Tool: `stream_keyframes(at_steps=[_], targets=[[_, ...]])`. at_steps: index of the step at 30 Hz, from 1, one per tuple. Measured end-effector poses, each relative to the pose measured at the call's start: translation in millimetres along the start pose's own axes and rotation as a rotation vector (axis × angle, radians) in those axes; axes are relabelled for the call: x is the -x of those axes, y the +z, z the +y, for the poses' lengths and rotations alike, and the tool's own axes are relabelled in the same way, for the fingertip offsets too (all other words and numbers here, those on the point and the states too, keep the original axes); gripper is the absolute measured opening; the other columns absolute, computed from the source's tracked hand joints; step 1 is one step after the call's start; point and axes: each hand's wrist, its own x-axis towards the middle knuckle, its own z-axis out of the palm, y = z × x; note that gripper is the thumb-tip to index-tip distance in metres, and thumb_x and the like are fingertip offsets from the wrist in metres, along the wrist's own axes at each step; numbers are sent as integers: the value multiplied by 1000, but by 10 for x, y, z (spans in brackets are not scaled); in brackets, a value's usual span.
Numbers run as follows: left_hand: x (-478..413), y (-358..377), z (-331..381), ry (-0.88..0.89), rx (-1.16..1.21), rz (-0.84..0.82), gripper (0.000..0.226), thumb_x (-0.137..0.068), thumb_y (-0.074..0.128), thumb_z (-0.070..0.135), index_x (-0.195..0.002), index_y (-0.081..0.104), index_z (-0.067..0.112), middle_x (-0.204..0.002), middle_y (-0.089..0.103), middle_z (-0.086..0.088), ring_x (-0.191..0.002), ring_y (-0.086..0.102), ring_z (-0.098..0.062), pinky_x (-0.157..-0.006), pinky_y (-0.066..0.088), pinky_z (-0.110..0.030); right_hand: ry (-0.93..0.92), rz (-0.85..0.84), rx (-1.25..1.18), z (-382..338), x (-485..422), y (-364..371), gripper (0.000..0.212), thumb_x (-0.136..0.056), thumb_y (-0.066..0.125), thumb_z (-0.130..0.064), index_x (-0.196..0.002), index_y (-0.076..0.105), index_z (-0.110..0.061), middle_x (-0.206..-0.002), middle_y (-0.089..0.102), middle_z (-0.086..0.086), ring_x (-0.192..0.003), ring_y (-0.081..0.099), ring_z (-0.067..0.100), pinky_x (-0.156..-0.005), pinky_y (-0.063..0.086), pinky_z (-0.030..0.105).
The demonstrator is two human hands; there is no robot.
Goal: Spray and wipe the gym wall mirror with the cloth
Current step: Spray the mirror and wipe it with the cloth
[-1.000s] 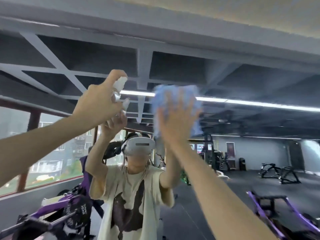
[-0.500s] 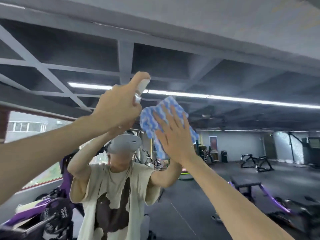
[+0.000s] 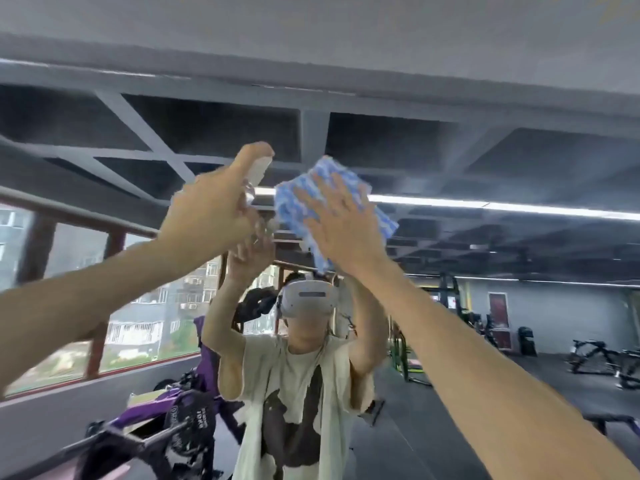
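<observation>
One wall mirror (image 3: 485,140) reflects gym machines. Left hand (image 3: 211,216) grips a spray bottle (image 3: 258,171); right hand (image 3: 346,230), fingers spread, presses the blue cloth (image 3: 304,192) flat.

two hands (image 3: 211,216) (image 3: 341,226), one cloth (image 3: 304,199), one bottle (image 3: 258,171)

The mirror (image 3: 450,150) fills the frame and carries the blue-and-white cloth (image 3: 322,188) — pressed flat against the glass, just above centre. In the reflection, the dark gym floor (image 3: 467,393) — lower right — bears black exercise machines (image 3: 588,358), and purple equipment (image 3: 166,410) stands at lower left.
</observation>
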Motion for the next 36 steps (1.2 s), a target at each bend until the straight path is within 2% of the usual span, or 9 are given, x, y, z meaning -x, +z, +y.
stream_keyframes(at_steps=[4,8,10,13,15,17,23,29,36], targets=[[66,-278,-526,-184,-34,0,58,-91,59,13,-139,30,27,-83,57,-3,-60,50,-17,-55,33,-26,692,-12,-210,-124,-319,-81,53,-105,13,-40,-156,3,-30,-164,-4,6,-149,-8,33,-116,0,63],[158,-425,-955,-258,-46,72,60,-89,64,35,-139,31,32,-115,56,-13,-96,56,-34,-82,42,-43,-189,-109,-301,-1621,-379,-157,58,-102,39,-35,-155,16,-27,-164,5,6,-150,-5,27,-110,-25,50],[199,-568,-1156,-239,-94,92,62,-87,65,25,-139,30,31,-123,48,-15,-93,56,-38,-81,45,-44,-368,-102,-193,-1686,-609,-110,62,-100,43,-39,-155,16,-28,-163,9,3,-150,-2,25,-115,-16,51],[315,-816,-1522,-250,-157,25,70,-83,59,8,-140,28,33,-126,38,-15,-82,55,-34,-72,45,-37,71,113,-52,-1335,-1024,48,67,-94,50,-40,-154,21,-28,-161,19,5,-149,12,31,-115,17,60],[399,-978,-1821,-285,-135,-7,72,-87,55,2,-143,25,35,-132,36,-16,-88,54,-30,-73,44,-37,520,117,-205,-1260,-1182,21,57,-102,32,-39,-156,15,-28,-163,11,7,-150,4,32,-116,6,63],[452,-1155,-2148,-311,-68,5,72,-89,55,1,-145,24,35,-133,46,-18,-86,58,-27,-69,48,-33,661,111,-229,-1717,-1315,14,56,-104,29,-36,-156,10,-27,-164,4,8,-149,-3,35,-114,-6,62],[527,-1628,-3079,-204,-146,-13,71,-89,56,8,-146,24,34,-100,64,-10,-57,57,-19,-54,49,-29,-391,146,-61,-3333,-1815,118,53,-91,55,-29,-142,41,-28,-152,34,1,-143,28,29,-108,26,55],[443,-2036,-3914,-222,-86,-88,69,-91,53,1,-145,26,32,-97,46,-5,-56,54,-13,-37,37,-12,615,130,-218,-3418,-2293,32,56,-104,32,-33,-156,12,-27,-163,2,10,-149,-5,35,-115,-2,65],[756,-2273,-4580,-225,-76,-130,59,-89,54,-3,-136,33,26,-69,53,4,-50,53,-12,-40,37,-11,188,35,-169,-4546,-2547,118,52,-105,26,-37,-155,14,-31,-164,7,5,-150,-2,30,-118,1,59]])
